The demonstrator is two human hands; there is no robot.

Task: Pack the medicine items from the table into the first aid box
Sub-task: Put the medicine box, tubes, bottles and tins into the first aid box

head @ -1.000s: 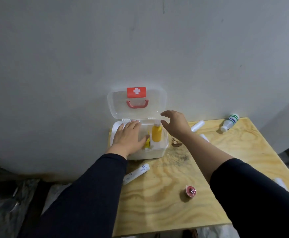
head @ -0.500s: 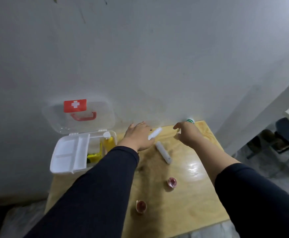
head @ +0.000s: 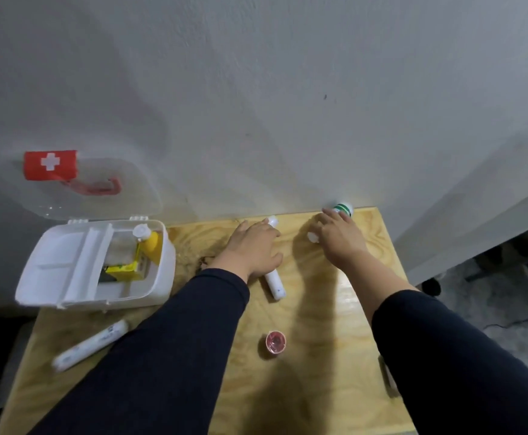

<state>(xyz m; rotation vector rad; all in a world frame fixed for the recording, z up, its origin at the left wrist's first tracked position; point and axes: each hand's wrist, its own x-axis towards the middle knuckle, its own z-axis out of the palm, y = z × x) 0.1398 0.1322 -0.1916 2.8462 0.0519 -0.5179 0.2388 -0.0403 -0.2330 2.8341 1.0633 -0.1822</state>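
Observation:
The white first aid box (head: 159, 271) stands open at the table's left, its clear lid (head: 99, 186) with a red cross leaning on the wall. Inside are a yellow bottle (head: 151, 243) and a yellow carton (head: 124, 271). My left hand (head: 251, 249) lies palm down over two white tubes, one (head: 274, 284) sticking out below it and another (head: 272, 220) showing past the fingertips. My right hand (head: 338, 237) covers a white bottle with a green band (head: 343, 208) lying by the wall, fingers curled around it.
On the plywood table (head: 319, 324), a white wrapped roll (head: 90, 345) lies near the front left and a small red-capped pot (head: 276, 341) sits in the middle. Another white item (head: 390, 376) shows by my right sleeve. The table's right edge drops to the floor.
Both hands have left the box and moved right. The left hand has come down onto the white tubes; the right hand has reached the green-banded bottle by the wall.

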